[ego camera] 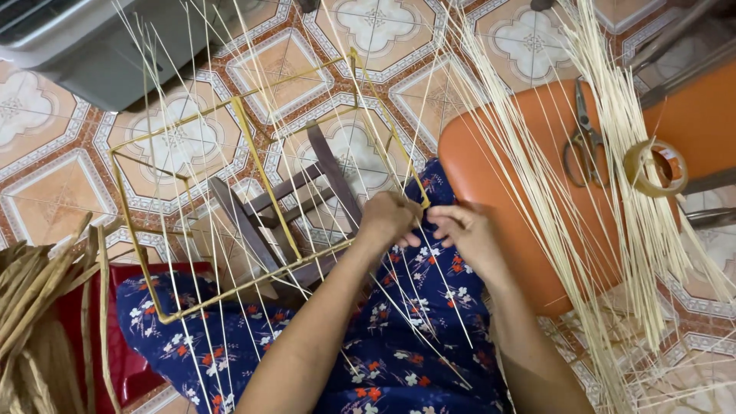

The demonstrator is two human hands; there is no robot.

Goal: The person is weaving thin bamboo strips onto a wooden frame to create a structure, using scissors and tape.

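Head view: left hand (389, 217) curled tight on corner of yellow wire frame (253, 157), fingers closed round it. Right hand (464, 230) just beside, fingers bent, pinching thin straw (429, 299) near same corner. Frame rests on lap in blue flower dress (406, 345), many straws sticking up. Scissors (584, 142) and tape roll (654, 167) lie on orange stool (498, 176) with straw bundle (613, 115).

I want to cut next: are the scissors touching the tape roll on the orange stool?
Apart. The head view shows the scissors lying left of the tape roll, with a strip of orange stool and pale reeds showing between them.
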